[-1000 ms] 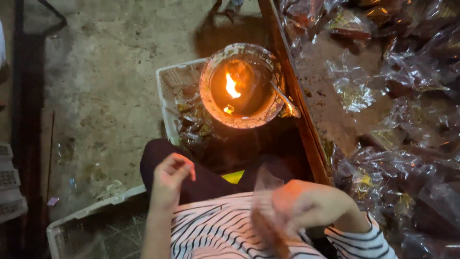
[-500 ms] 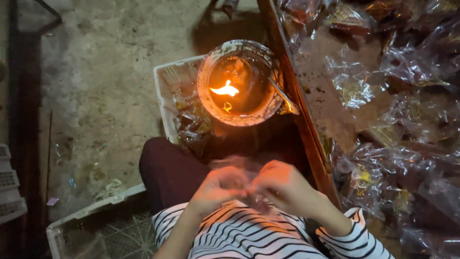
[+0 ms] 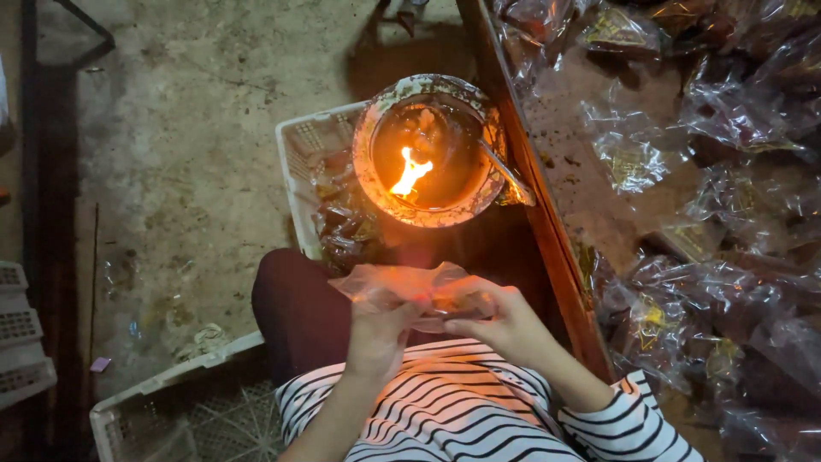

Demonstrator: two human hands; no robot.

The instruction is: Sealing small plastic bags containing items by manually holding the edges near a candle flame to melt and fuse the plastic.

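Grip: both hands closed on one clear plastic bag (image 3: 409,289), held over the lap. Left hand (image 3: 376,338) clenches the bag from below, fingers curled up around its underside. Right hand (image 3: 505,323) pinches the bag's right end between thumb and fingers. Contents of the bag: not legible, film glows orange.

Directly ahead of the grip, just beyond the knees: a round metal pot (image 3: 428,150) with a small open flame (image 3: 409,175) burning inside. A thin metal rod (image 3: 506,171) leans on the pot's right rim. Pot sits beside or over a white plastic crate (image 3: 301,162); exact support not visible.

Right of the grip: a wooden table edge (image 3: 547,222), and past it a heap of filled clear packets (image 3: 684,171). Below-left of the grip: a second white crate (image 3: 171,411) on the concrete floor (image 3: 171,154).

Step in hand, as judged: bag is being gathered and held shut at its open end, near the flame. Next move would call for a steady pinch and keeping the fingers well back from the flame, since thin film softens fast.
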